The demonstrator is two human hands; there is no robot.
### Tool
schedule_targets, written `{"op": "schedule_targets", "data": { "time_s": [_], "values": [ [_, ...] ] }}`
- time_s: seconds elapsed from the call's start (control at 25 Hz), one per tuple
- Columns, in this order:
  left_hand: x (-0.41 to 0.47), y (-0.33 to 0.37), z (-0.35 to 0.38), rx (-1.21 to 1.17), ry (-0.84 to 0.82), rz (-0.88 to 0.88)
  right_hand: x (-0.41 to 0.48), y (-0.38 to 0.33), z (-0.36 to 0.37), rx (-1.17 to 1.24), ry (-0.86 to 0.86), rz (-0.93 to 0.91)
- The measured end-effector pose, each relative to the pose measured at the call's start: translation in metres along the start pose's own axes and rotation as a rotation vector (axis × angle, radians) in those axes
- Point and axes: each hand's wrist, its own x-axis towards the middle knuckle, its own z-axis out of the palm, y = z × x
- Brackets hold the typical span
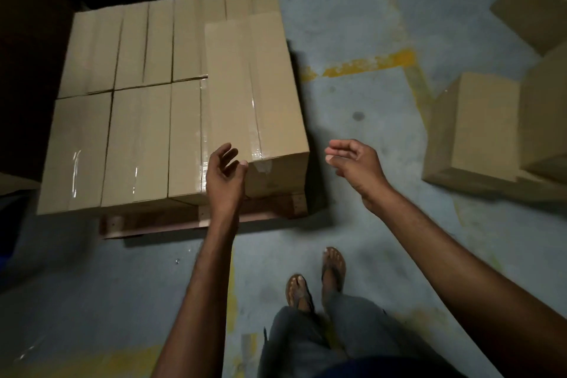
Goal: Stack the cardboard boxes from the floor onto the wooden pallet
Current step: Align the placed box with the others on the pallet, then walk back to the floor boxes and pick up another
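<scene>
Both hands are hovering empty by the plain brown cardboard box (254, 86) lying atop the lower layer of boxes (138, 138) at the wooden pallet's (276, 207) near right corner.
The left hand (225, 173) is hanging loosely open beside its near end; the right hand (352, 163) is floating open over the grey concrete floor (352, 95), where more brown boxes (472, 129) are waiting, well apart. Squaring the top box to the pallet's right edge before fetching another seems wise. No print or label is showing, only clear tape (259, 150).

Lower centre of frame: loose grey trousers (322, 337), creased along the legs. Brown thong sandals (333, 268) on both feet, toes showing. Dark blue garment edge (368, 370) at bottom margin. Forearms bare up to left hand (225, 176) and right hand (356, 163).
</scene>
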Motion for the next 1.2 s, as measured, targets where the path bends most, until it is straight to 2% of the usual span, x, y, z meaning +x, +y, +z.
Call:
{"op": "schedule_targets", "data": {
  "time_s": [0.16, 0.36, 0.64, 0.8, 1.2],
  "values": [
    [-0.093, 0.032, 0.016, -0.075, -0.164, 0.106, -0.092, -0.006, -0.038, 0.078, 0.072, -0.067],
    [-0.169, 0.048, 0.036, -0.124, -0.376, 0.181, -0.186, 0.006, -0.077, 0.162, 0.215, -0.092],
    [-0.218, 0.073, 0.100, -0.099, -0.648, 0.237, -0.233, 0.019, -0.153, 0.279, 0.463, -0.139],
    [-0.242, 0.084, 0.168, -0.059, -0.778, 0.272, -0.241, 0.034, -0.215, 0.330, 0.573, -0.153],
    [-0.324, 0.114, 0.395, -0.053, -0.888, 0.239, -0.219, 0.052, -0.443, 0.381, 0.729, -0.173]
  ]
}}
